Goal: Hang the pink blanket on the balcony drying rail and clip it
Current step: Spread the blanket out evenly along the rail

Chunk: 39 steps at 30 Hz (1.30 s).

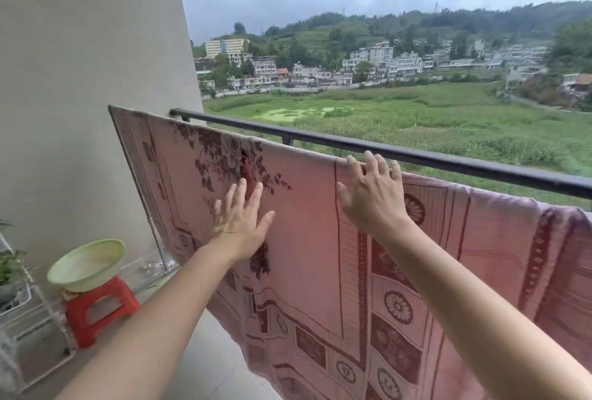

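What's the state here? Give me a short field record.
blanket: pink blanket draped over the drying rail, hanging down
rail: mostly covered; silver end post shows at left
left hand: flat on blanket face, fingers straight
right hand: fingers spread at top fold
clips: none visible
nearby: green basin on red stool

Both flat hands, left hand (241, 226) and right hand (373, 194), press the draped pink blanket (307, 271).

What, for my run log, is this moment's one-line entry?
pink blanket: draped over drying rail | left hand: flat on blanket | right hand: flat near rail | clips: none seen
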{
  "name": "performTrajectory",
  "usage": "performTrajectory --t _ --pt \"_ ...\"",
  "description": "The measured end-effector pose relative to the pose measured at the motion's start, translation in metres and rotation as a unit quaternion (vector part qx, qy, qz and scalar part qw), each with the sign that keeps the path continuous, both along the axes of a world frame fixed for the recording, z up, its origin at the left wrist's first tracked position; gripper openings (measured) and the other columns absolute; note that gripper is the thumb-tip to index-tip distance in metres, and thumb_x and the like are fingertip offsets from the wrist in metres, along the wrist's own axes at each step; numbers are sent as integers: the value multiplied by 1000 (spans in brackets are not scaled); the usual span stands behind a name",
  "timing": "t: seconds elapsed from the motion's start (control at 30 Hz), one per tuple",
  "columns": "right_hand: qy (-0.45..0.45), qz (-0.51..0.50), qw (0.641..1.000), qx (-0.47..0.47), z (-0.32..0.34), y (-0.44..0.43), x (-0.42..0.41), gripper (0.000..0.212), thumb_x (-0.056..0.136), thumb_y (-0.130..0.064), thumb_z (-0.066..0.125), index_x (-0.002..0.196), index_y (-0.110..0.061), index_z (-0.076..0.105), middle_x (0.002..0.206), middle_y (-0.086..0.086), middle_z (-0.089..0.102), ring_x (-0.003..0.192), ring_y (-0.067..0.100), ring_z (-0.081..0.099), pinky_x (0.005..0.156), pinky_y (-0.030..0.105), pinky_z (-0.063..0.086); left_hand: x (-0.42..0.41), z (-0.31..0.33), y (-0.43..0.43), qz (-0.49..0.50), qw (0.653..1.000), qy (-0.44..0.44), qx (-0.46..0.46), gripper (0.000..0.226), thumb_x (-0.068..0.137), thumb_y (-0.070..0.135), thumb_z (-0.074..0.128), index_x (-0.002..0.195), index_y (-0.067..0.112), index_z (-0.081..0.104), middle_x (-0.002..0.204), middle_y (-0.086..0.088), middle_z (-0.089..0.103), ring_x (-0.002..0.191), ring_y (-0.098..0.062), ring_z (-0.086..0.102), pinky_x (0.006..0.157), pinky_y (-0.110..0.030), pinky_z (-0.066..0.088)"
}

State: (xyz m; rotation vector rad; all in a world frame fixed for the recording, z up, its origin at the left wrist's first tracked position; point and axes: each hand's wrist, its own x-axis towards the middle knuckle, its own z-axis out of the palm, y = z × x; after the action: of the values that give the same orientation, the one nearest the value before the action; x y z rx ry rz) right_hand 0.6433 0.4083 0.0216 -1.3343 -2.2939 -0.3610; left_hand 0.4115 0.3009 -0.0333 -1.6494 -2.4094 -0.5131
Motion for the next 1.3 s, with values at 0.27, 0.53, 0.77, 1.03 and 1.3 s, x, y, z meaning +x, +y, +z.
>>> performTrajectory --t 0.27,0.53,0.77,1.03,1.3 --pt "-3 45 999 4 1 76 -186 63 96 -40 43 152 -14 32 154 20 36 142 36 34 118 56 23 -149 9 84 33 998 24 -39 65 102 43 29 155 30 -8 161 2 -20 148 -16 -17 120 -46 -4" --pt "14 50 999 11 13 115 -283 31 92 -36 33 100 -17 56 84 5 66 68 26 61 53 33 32 -252 32 183 -19 992 73 100 60 96 24 30 154 24 18 163 -4 10 149 -18 4 120 -45 6" --pt "5 -20 999 46 9 113 -282 30 85 -37 37 84 -18 60 67 1 62 55 25 57 49 30 31 -303 27 243 -153 954 126 225 54 101 46 18 121 18 59 119 -4 56 118 -28 48 110 -50 25" --pt "48 -164 976 136 -3 108 -305 54 99 -50 34 65 -16 57 59 3 61 51 24 55 58 31 40 -425 34 259 -170 959 123 191 56 98 47 19 115 11 59 112 -12 56 108 -33 49 103 -51 28" --pt "15 -335 938 84 1 94 -328 71 98 -61 17 79 -12 65 76 12 67 72 29 62 76 39 45 -506 43 273 -221 952 170 127 51 97 52 21 128 22 49 123 -8 52 119 -31 43 107 -55 23"
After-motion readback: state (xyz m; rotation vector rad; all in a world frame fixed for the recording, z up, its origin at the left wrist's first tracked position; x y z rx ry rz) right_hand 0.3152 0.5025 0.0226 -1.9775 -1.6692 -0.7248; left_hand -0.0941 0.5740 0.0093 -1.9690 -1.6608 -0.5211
